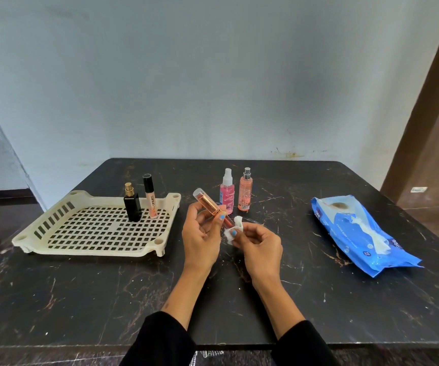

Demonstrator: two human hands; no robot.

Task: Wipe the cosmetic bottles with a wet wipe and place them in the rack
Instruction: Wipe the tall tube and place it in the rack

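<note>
Left hand (202, 235): fingers curl round a slim rose-gold tube with a clear cap (207, 204), tilted above the black marbled table (81, 299).
Right hand (259, 244): pinches a crumpled white wet wipe (233, 231) against the tube's lower end.
Rack: cream perforated plastic rack (94, 228), left of both hands, holds a black square bottle (132, 204) and a peach lip-gloss tube (150, 198), upright.
Behind hands: two pink spray bottles (227, 192).

We see a black bench (81, 299) veined white and rust, a cream rack (54, 249) with a square-grid floor, a blue wipe pack (355, 233), two pink spray bottles (227, 199), and a rose-gold bottle (207, 206).
</note>
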